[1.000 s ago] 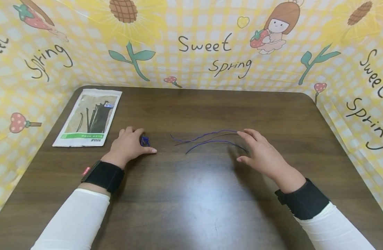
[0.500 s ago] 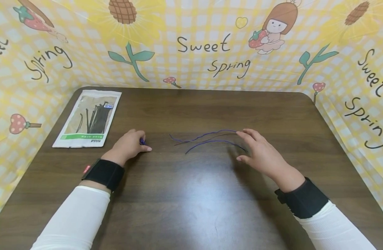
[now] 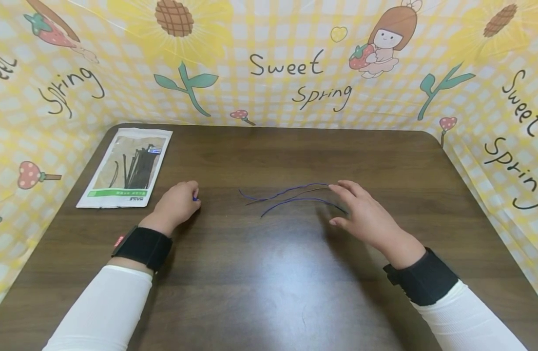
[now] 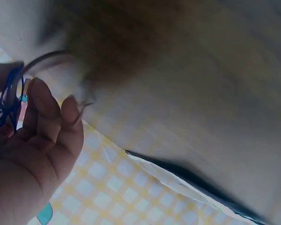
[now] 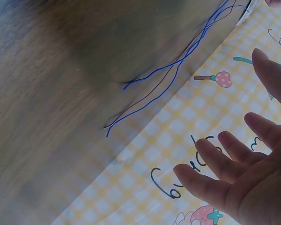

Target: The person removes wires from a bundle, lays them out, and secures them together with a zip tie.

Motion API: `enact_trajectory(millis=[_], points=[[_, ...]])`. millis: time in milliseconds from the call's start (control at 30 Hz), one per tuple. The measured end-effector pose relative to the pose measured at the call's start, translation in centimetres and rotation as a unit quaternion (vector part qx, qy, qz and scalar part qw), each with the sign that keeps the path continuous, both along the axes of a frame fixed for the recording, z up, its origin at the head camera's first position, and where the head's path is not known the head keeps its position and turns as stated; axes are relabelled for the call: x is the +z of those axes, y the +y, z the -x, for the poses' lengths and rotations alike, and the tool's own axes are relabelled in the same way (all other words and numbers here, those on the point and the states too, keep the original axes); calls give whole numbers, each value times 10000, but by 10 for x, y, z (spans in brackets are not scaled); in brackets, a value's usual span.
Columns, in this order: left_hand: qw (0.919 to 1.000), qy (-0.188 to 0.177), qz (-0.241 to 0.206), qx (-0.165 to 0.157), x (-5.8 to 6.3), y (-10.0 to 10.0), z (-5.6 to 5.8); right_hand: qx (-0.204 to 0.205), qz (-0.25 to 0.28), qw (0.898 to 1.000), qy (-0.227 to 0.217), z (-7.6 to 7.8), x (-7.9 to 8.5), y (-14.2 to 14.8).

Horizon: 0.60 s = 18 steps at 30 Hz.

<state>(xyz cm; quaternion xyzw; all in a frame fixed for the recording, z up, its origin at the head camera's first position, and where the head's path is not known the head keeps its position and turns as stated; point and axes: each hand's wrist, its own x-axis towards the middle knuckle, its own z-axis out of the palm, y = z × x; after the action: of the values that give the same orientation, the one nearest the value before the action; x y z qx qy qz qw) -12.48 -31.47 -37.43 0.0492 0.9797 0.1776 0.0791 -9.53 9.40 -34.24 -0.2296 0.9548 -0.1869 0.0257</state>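
Bundle of thin blue wire (image 4: 8, 108), mostly hidden in the head view, is gripped by the left hand (image 3: 176, 204). The right hand (image 3: 366, 215), fingers spread wide, obscures the right ends of slender blue and brown wires (image 3: 304, 198) mid-table; contact is unclear.

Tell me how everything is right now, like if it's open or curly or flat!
Left hand: curled, holding the bundle.
Bundle: blue, looped up, gripped.
Right hand: open, fingers spread, holding nothing.
Loose wires: uncoiled, gently curved, crossing on the table.
Packet: lying flat; can't tell if sealed.
Wristbands: wrapped round both wrists.
Cloth: hung up around the table.
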Motion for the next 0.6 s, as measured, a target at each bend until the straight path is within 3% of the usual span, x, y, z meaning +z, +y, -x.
enact_trajectory(millis=[167,333,600], points=[[9997,240,-27,29,9,7,-1,219,12,9989,408,1,3,-10],[9985,534,-89,-11,22,27,-7,510,158,9937,985,2,9,-24],[9937,913,-291,-573,40,74,-17,1058,851,9723,1901,2,17,-53]])
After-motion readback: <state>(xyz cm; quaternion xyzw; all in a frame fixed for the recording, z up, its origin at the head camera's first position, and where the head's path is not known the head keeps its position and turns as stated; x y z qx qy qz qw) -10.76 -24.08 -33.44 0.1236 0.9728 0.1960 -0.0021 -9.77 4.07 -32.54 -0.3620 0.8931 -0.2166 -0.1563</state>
